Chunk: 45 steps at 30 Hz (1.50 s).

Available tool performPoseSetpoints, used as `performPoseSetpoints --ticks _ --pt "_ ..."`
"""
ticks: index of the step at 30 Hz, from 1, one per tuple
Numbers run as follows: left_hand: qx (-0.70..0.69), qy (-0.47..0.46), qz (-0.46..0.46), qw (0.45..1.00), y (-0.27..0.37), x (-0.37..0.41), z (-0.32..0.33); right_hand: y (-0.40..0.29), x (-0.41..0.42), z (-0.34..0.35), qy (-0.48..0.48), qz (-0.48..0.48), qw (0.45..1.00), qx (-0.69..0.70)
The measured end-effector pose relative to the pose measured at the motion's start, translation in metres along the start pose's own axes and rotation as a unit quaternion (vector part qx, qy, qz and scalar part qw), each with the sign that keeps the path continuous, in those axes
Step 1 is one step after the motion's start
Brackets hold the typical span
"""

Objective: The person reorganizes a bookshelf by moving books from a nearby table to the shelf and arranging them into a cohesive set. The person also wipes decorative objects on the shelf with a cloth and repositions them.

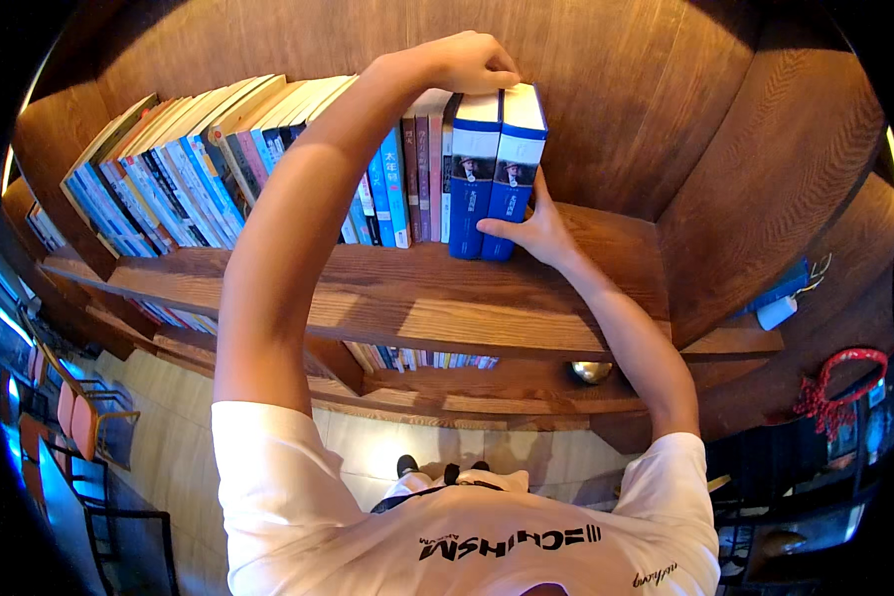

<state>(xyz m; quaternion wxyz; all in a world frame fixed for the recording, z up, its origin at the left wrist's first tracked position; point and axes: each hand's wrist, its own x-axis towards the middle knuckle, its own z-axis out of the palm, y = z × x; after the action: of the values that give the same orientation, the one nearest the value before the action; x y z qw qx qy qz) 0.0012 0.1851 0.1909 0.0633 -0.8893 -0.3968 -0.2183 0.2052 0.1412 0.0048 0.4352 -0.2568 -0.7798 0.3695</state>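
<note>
Two thick blue-and-white hardcover books, a left one [471,186] and a right one [516,179], stand upright side by side on a wooden shelf [387,283]. My left hand [473,63] reaches over their tops, its fingers bent at the top edge of the books. Around the right book's lower side is my right hand [540,227], with the thumb across its spine and the other fingers partly hidden at its right side. Directly left of the pair, thinner books [425,175] stand in a row.
More books [171,186] lean along the shelf's left part. A curved wooden side panel [775,186] bounds the shelf at right. Below are a lower shelf with books [417,357] and a shiny round object [591,372]. Chairs [78,417] stand at the lower left.
</note>
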Motion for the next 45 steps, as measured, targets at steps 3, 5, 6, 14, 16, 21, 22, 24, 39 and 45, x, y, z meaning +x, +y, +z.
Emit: performPoseSetpoints --ticks 3,5,6,14,16,21,22,24,39,45 --pt "-0.040 -0.021 0.015 0.999 0.018 0.026 0.014 0.004 -0.001 -0.001 0.007 0.001 1.000 -0.008" --pt "-0.010 -0.102 -0.008 0.995 0.016 0.035 0.026 0.003 -0.001 0.003 0.012 0.018 1.000 -0.010" --pt "-0.017 -0.131 -0.048 0.990 0.026 0.033 0.024 0.005 -0.001 0.001 0.011 0.024 1.000 -0.003" --pt "-0.053 -0.046 -0.076 0.995 0.030 0.025 0.037 0.002 -0.003 -0.004 -0.005 0.037 0.999 0.006" --pt "-0.038 -0.059 -0.076 0.995 0.024 0.030 0.034 -0.003 -0.001 -0.003 -0.014 0.023 0.999 0.022" --pt "-0.037 -0.028 -0.058 0.997 0.022 0.027 0.040 0.014 -0.004 -0.003 -0.013 0.019 1.000 0.014" --pt "-0.043 -0.020 -0.052 0.998 0.020 0.028 0.041 0.016 -0.006 -0.002 -0.008 0.033 0.999 0.010" --pt "-0.039 -0.009 -0.072 0.997 0.019 0.026 0.047 0.016 -0.006 0.005 -0.007 0.053 0.999 0.009" --pt "-0.039 0.006 -0.041 0.998 -0.001 0.033 0.050 0.034 -0.002 0.015 -0.015 -0.019 0.998 -0.061" --pt "-0.082 0.366 0.026 0.927 0.040 -0.042 -0.006 0.048 0.000 0.013 -0.010 -0.008 0.999 -0.044"
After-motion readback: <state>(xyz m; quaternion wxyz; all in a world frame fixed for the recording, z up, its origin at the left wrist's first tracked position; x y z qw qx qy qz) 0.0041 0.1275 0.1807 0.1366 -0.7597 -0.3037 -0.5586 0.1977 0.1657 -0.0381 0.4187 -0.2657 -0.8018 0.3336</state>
